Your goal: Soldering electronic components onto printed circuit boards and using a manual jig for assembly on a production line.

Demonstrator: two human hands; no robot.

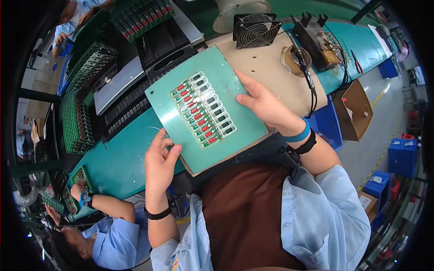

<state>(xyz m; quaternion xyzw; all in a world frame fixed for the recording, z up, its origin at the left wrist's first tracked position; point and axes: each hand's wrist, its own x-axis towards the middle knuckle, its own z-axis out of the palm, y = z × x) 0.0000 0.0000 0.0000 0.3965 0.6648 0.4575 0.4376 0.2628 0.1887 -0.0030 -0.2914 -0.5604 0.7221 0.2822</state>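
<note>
Between my two hands I hold a flat green fixture plate (181,128), tilted above the bench's front edge. Set into its middle is a slanted row of small circuit boards (194,116) with red and black parts. My left hand (161,151) grips the plate's left edge, thumb on top and the other fingers partly behind it. At the right edge, my right hand (260,99) rests its thumb on the top face, with fingers reaching around the edge. A wristband circles each wrist, and a blue band sits on the right one too.
A black fan (257,31) and a soldering iron (309,79) stand behind the plate. Racks of circuit boards (77,125) line the left side. A cardboard box (355,110) sits at the right. Co-workers are at lower left (113,226) and upper left.
</note>
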